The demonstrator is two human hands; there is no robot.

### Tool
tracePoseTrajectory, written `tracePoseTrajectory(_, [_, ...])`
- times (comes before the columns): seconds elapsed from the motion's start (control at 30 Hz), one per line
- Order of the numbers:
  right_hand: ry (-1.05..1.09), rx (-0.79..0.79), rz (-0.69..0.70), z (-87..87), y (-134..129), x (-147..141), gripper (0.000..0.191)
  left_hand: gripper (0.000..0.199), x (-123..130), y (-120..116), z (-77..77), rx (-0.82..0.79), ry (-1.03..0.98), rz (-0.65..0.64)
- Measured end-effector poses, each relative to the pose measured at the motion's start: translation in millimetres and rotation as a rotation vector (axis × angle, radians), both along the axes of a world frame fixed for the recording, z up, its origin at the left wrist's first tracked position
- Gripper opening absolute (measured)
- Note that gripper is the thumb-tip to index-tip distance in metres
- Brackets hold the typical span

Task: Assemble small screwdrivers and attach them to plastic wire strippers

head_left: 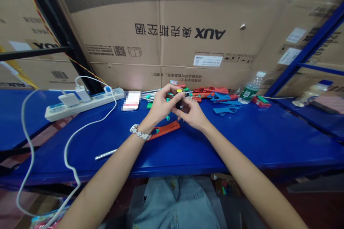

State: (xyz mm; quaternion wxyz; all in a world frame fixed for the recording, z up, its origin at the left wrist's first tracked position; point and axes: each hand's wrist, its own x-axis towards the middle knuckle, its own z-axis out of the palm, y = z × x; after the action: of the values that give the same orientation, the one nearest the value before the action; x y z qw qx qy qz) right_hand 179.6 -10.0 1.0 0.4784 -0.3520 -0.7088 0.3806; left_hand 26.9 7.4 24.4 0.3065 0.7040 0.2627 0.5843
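Above the blue worktop (215, 150), the left hand (164, 103) pinched a yellow-topped black handle (178, 104), which probably wanted a steady, upright hold, while the right hand (194, 113) curled beside it, its grip impossible to tell

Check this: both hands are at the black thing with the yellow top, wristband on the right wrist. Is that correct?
No: the head view shows the wristband on the left wrist. The left hand and right hand are both at the black thing with the yellow top.
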Motion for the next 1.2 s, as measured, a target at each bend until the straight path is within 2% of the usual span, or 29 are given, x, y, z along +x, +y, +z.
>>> tracePoseTrajectory(0.07, [0.028, 0.030, -0.113, -4.1, 1, -3, 0.047, 0.027, 2, 0, -0.8, 0.025, -0.036, 0.085])
tracePoseTrajectory(0.13, [0.015, 0.024, -0.138, -3.7, 1, -3, 0.053, 0.027, 2, -2, 0.2, 0.038, -0.034, 0.128])
tracePoseTrajectory(0.2, [-0.013, 0.008, -0.066, 0.7, 0, 1, 0.052, 0.023, 0, -5, 2.4, 0.039, 0.004, 0.082])
tracePoseTrajectory(0.3, [-0.071, -0.045, 0.086, 8.3, -3, 8, 0.045, 0.031, -4, -9, 4.9, 0.034, 0.086, -0.041])
tracePoseTrajectory(0.37, [-0.089, -0.058, 0.131, 8.8, -3, 9, 0.043, 0.031, -4, -9, 4.6, 0.023, 0.095, -0.048])
tracePoseTrajectory(0.43, [-0.047, -0.019, 0.071, 5.0, -2, 6, 0.043, 0.027, -2, -6, 2.9, 0.016, 0.060, -0.008])
tracePoseTrajectory(0.53, [0.058, 0.032, -0.110, -2.2, 2, -1, 0.048, 0.026, 2, -4, 1.2, 0.029, 0.004, 0.065])
tracePoseTrajectory(0.6, [0.070, 0.015, -0.140, -2.5, 3, -2, 0.053, 0.026, 2, -5, 1.8, 0.033, 0.004, 0.073])
tracePoseTrajectory(0.77, [-0.012, -0.035, 0.080, 9.5, -1, 7, 0.047, 0.034, -3, -9, 3.8, -0.008, 0.069, -0.096])
tracePoseTrajectory(0.83, [-0.056, -0.009, 0.105, 10.2, -2, 8, 0.043, 0.032, -2, -7, 2.2, -0.013, 0.060, -0.079])
tracePoseTrajectory(0.93, [-0.049, 0.093, -0.039, 3.1, 1, 4, 0.039, 0.027, 3, -3, -1.2, 0.009, -0.005, 0.032])
tracePoseTrajectory(1.03, [-0.004, 0.120, -0.174, -3.2, 4, 1, 0.045, 0.029, 4, -4, -1.7, 0.020, -0.035, 0.100])
tracePoseTrajectory(1.1, [0.000, 0.083, -0.130, -1.8, 4, 2, 0.048, 0.026, 2, -6, 0.4, 0.022, -0.012, 0.054])
tracePoseTrajectory(1.2, [-0.039, -0.003, 0.041, 5.8, 0, 8, 0.043, 0.033, -3, -8, 3.8, 0.017, 0.050, -0.067])
